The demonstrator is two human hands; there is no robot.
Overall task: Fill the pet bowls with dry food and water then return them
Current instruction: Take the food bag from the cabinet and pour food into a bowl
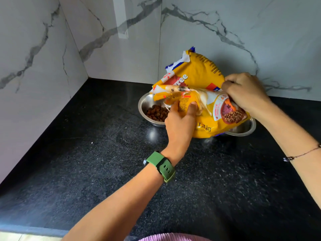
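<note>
A yellow dry pet food bag (199,75) lies tilted over two steel bowls on the black counter. The left bowl (145,106) holds brown kibble (157,113). Only the rim of the right bowl (246,126) shows under the bag, so its contents are hidden. My left hand (180,119), with a green watch on the wrist, grips the folded front part of the bag. From the right, my right hand (246,93) grips the bag's upper side.
The black speckled counter (121,171) runs into a corner of white marble walls (52,49). A wide stretch of bare counter lies in front of the bowls. The counter's front edge (31,229) shows at the lower left.
</note>
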